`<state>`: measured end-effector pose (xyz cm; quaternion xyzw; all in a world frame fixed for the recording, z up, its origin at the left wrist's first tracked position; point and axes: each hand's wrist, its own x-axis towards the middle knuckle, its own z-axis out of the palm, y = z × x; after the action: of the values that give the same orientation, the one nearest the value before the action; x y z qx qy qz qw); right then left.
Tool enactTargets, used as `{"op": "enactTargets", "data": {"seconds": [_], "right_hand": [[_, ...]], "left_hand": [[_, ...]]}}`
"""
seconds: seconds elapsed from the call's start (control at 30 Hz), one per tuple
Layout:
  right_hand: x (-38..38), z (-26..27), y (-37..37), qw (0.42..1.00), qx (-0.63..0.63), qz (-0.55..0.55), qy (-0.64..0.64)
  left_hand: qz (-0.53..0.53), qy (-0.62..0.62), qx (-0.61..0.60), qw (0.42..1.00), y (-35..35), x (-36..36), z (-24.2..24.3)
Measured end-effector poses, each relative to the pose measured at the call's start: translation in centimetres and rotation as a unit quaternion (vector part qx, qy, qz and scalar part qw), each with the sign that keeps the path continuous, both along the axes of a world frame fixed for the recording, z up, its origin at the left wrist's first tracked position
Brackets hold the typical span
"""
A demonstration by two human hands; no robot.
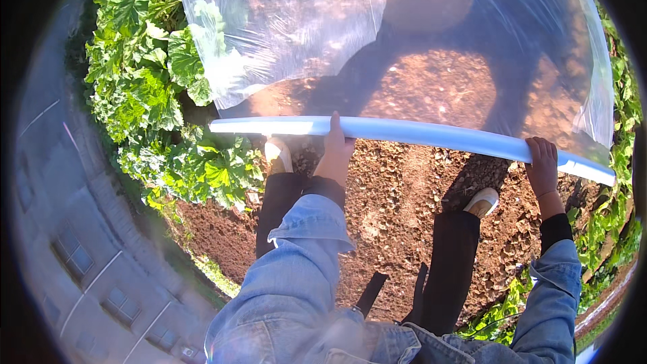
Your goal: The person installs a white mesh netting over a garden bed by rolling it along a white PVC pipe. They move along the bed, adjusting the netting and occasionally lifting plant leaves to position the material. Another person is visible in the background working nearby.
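A long roll of clear plastic film (434, 131) lies crosswise before me, above the bare soil. My left hand (336, 146) grips the roll left of its middle, thumb pointing up over it. Close to the right end, my right hand (543, 162) has its fingers wrapped over the top of the roll. From the roll a wide clear plastic sheet (303, 25) stretches away over the ground, wrinkled and glaring in the sun. The undersides of both hands' grips are hidden.
Brown clumpy soil (394, 212) lies between my feet, in light-coloured shoes (482, 202). Large leafy green plants (146, 71) border the left, touching the sheet's edge; more greenery (601, 242) lines the right. A grey building with windows (76, 253) stands far left. My shadow falls across the sheet.
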<state>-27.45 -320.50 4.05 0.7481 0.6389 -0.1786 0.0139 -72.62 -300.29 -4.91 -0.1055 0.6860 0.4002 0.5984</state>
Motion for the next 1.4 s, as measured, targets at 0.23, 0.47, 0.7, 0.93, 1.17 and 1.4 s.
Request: {"op": "enactTargets", "data": {"seconds": [0.23,0.47,0.7,0.93,1.17,1.4], "right_hand": [[-0.6,5.9,-4.3,0.994,-0.037,-0.098,-0.041],[-4.9,12.4,-8.2,0.822,0.157,-0.507,0.205],[-6.2,14.5,-5.2,0.428,0.001,-0.635,0.643],[-7.6,12.4,-3.7,0.342,0.122,-0.637,0.68],[-7.7,14.6,-5.3,0.375,0.179,-0.63,0.656],[-7.0,16.7,-5.5,0.405,0.2,-0.606,0.654]], "left_hand": [[-0.027,-0.015,0.036,0.999,-4.8,2.5,8.1],[-0.013,-0.021,0.094,0.995,-8.0,8.8,18.0],[-0.043,-0.049,0.111,0.992,-10.3,11.9,21.3],[-0.061,-0.072,0.131,0.987,-13.7,13.2,18.8],[-0.076,-0.123,0.165,0.976,-15.7,13.0,19.0],[-0.099,-0.169,0.187,0.963,-15.9,13.6,19.3]]}}
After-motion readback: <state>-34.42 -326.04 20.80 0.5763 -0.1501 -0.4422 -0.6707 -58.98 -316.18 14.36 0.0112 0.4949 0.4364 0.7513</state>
